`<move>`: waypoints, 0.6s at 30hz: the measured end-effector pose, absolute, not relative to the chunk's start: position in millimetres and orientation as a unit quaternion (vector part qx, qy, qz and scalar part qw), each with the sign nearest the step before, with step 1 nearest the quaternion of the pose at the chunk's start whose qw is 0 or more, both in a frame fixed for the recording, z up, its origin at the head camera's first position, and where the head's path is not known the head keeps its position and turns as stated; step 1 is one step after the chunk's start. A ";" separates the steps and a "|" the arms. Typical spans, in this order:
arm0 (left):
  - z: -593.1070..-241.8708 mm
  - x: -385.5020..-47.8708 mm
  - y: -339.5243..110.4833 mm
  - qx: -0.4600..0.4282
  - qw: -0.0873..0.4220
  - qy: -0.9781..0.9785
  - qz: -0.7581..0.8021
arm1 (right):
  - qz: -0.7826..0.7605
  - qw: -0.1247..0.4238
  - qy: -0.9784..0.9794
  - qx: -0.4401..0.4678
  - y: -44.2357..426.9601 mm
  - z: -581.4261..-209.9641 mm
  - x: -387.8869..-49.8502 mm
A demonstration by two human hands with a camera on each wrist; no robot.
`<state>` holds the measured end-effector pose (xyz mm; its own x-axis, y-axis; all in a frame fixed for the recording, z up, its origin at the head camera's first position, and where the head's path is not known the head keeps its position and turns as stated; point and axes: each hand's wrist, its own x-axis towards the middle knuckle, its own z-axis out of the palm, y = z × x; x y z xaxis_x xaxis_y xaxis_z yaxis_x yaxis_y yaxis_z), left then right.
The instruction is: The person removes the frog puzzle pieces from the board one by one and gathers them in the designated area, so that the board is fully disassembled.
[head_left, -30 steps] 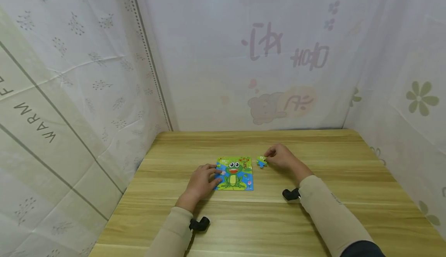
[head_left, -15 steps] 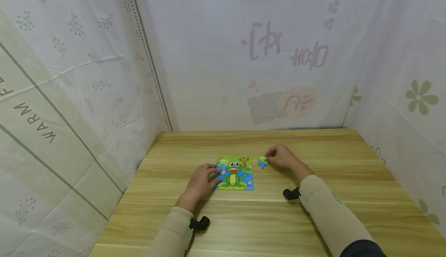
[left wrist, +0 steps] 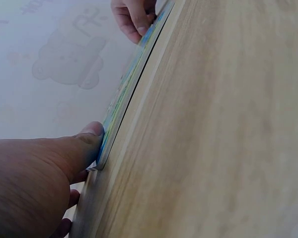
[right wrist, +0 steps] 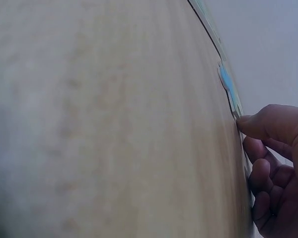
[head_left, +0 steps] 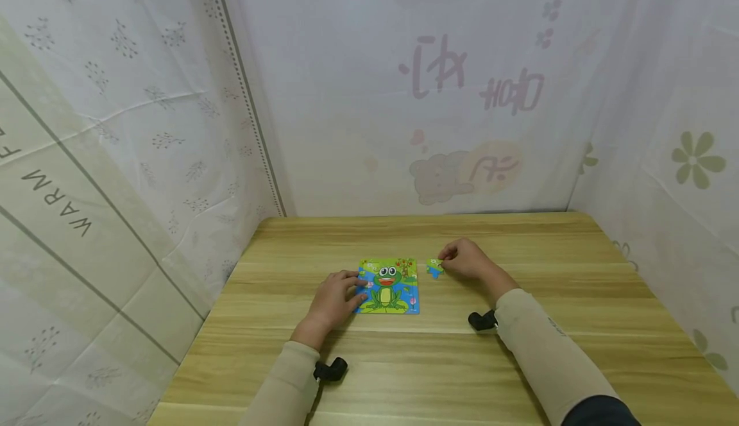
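Note:
A square jigsaw puzzle with a green frog on a blue and green picture lies flat on the wooden table. My left hand rests at its left edge, fingers spread and touching it; in the left wrist view the thumb lies against the puzzle's edge. Just right of the puzzle, a loose green and blue puzzle piece is apart from it. My right hand pinches that piece at its right side. In the right wrist view the thumb meets the piece at the table surface.
Beneath both hands spreads the wooden table, its back edge close to a printed curtain. More patterned cloth hangs at the left and right. A black wrist-worn device is on the left wrist, another on the right.
Over the last second the loose puzzle piece has shifted very slightly to the right and turned a little in the right hand's pinch. The left hand and the frog puzzle have stayed in place.

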<state>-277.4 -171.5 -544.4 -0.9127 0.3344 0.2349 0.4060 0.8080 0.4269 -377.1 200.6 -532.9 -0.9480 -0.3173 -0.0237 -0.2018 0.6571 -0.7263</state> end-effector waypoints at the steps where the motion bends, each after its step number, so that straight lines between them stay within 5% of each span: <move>1: -544.3 -277.3 -171.4 -0.195 0.074 -0.948 -0.241 | -0.389 0.075 0.907 -0.144 200.5 -532.8 -377.4; 18: -542.4 -276.0 -170.4 -0.191 0.073 -0.948 -0.245 | -0.396 0.078 0.904 -0.143 200.1 -530.4 -375.4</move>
